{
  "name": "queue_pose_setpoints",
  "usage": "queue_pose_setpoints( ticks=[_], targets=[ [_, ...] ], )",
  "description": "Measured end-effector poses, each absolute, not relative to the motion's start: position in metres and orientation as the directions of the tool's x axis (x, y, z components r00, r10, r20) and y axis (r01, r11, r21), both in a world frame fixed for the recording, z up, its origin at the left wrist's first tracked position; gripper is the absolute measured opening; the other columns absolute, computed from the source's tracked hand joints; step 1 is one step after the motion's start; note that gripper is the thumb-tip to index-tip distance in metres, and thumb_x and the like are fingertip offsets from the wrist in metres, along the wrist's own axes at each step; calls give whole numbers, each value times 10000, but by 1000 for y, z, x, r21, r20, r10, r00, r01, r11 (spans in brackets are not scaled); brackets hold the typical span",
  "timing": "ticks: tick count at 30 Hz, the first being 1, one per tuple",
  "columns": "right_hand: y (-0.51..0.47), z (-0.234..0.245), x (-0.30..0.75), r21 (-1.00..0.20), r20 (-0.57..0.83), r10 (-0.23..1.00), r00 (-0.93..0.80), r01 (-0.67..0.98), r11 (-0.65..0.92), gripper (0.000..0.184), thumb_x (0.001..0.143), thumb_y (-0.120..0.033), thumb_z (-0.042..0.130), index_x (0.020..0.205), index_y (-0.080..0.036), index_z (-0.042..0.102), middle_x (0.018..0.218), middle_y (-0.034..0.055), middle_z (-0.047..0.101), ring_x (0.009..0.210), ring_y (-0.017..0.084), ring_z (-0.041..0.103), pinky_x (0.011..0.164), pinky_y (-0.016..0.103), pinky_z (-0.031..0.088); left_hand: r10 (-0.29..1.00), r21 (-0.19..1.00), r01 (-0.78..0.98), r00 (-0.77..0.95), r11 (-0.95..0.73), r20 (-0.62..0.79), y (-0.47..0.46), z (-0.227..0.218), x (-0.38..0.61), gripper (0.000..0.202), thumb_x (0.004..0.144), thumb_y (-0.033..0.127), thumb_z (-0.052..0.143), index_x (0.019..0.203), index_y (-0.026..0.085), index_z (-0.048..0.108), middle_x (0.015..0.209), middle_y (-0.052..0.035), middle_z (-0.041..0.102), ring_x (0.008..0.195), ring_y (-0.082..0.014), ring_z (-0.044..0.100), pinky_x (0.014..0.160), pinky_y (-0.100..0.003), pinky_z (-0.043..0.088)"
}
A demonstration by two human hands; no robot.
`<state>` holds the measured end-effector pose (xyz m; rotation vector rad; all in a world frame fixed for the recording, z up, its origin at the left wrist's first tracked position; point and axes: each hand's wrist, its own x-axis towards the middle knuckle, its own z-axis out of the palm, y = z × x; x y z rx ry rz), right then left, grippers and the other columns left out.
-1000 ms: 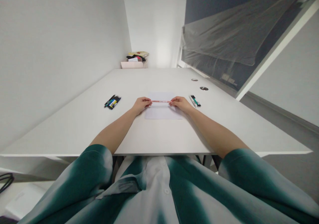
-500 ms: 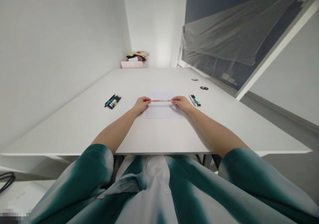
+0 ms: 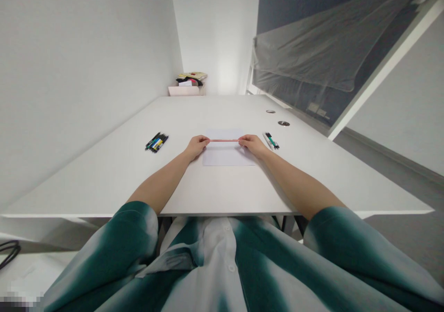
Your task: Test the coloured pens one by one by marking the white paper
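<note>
Near the middle of the table, a thin pinkish-red stick (image 3: 224,140) is stretched level between my hands; its exact kind is too small to tell. My left hand (image 3: 197,146) pinches its left end, and my right hand (image 3: 252,144) pinches the right end. Both tips are hidden by my fingers. Beneath the stick lies a white sheet of paper (image 3: 227,157), with a faint shadow across it. My hands cover parts of the sheet's left and right edges.
Several dark-barrelled pens or markers (image 3: 157,142) lie in a group to the left. A few more pens (image 3: 271,140) rest just right of my right hand. On the white table (image 3: 222,191), two round metal discs (image 3: 283,123) sit farther right. A box with items (image 3: 187,90) stands at the far end.
The stick looks thinner now, and the pale marking seen on it before no longer shows, as if it has turned slightly. My hands stay in nearly the same place.
</note>
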<state>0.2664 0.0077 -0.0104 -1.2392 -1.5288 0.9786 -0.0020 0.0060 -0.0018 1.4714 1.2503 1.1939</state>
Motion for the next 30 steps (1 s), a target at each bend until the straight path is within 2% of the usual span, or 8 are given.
queue_pose_setpoints(
  ticks=[6,15,22,30],
  targets=[
    [7,-10,265,-960,165,983,-75,215,177,196,658,-322,741,731,-151,679,682,40,643,636,136,515,671,304,429,990,972,188,34,-143,139,6,-1,0,153,679,273,733,702,149,647,628,5,564,597,-111,477,620,-267,389],
    [7,-10,265,-973,155,985,-80,159,166,201,670,-334,747,683,-160,647,633,23,623,618,124,510,688,297,448,988,964,218,48,-152,145,7,-3,-2,120,712,261,666,679,151,634,592,7,552,556,-107,454,588,-258,356],
    [8,-9,266,-966,150,984,-100,196,168,266,671,-400,754,674,-161,639,631,23,612,616,126,512,694,299,448,988,961,230,51,-156,148,9,-4,-2,172,719,299,677,644,154,622,581,6,555,555,-112,454,591,-265,349],
    [7,-9,266,-962,152,983,-102,211,171,273,685,-408,732,651,-160,624,601,8,583,603,121,489,667,291,426,986,955,248,62,-165,154,10,-5,-2,237,721,348,682,597,165,596,526,16,519,529,-110,422,540,-256,313]
  ],
)
